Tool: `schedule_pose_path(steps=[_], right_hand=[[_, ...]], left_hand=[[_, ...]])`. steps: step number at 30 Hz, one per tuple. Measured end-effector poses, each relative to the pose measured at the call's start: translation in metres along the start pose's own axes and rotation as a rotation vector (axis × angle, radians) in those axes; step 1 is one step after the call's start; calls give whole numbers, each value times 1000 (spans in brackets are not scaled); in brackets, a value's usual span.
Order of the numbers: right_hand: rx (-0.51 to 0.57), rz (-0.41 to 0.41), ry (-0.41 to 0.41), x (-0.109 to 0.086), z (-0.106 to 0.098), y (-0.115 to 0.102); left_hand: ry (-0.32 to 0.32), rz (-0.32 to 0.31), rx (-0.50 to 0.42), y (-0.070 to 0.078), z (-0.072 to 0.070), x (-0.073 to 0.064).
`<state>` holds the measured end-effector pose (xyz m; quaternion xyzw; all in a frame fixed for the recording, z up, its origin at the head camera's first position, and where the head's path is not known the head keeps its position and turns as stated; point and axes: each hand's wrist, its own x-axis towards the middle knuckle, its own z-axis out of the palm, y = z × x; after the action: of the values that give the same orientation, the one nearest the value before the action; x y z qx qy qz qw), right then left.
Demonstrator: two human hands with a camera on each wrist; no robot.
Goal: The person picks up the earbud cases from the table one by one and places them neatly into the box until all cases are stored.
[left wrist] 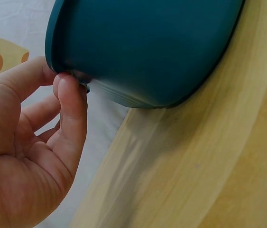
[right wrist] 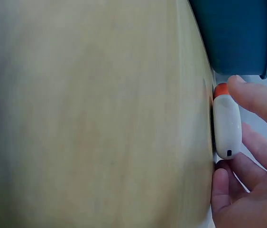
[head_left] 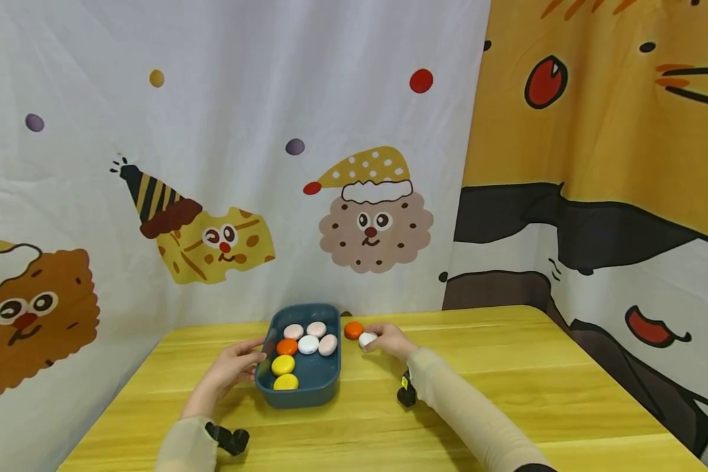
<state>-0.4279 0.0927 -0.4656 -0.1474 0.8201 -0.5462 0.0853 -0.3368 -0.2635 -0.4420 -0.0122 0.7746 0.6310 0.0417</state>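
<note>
My left hand (head_left: 230, 368) is at the left side of a dark blue-green plastic bin (head_left: 316, 373), pinching its rim between thumb and fingers in the left wrist view. Inside the bin lie several glossy rounded discs: pale pink, white, yellow (head_left: 283, 365) and one orange (head_left: 286, 347). To the right of the bin, my right hand (head_left: 391, 342) holds a white rounded disc (right wrist: 227, 126) between thumb and fingers, low at the tabletop. That disc has a small dark slot on its side. Just behind it sits another orange disc (head_left: 353, 330), mostly covered in the right wrist view.
The wooden table (head_left: 507, 387) ends at the back against a hanging white curtain (head_left: 230, 98) printed with cartoon figures. A second patterned cloth (head_left: 519, 144) hangs along the right side. Each wrist wears a small black camera (head_left: 230, 439).
</note>
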Motion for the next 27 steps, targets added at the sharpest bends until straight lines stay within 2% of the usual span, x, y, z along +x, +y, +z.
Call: schedule_pose_path(steps=[8, 23, 27], right_hand=[[-60, 10, 42, 7, 1, 4], [-37, -9, 64, 5, -5, 5], [-36, -40, 67, 5, -6, 4]], left_hand=[[-2, 3, -8, -1, -1, 1], [-5, 18, -18, -1, 2, 1], [4, 16, -11, -2, 1, 1]])
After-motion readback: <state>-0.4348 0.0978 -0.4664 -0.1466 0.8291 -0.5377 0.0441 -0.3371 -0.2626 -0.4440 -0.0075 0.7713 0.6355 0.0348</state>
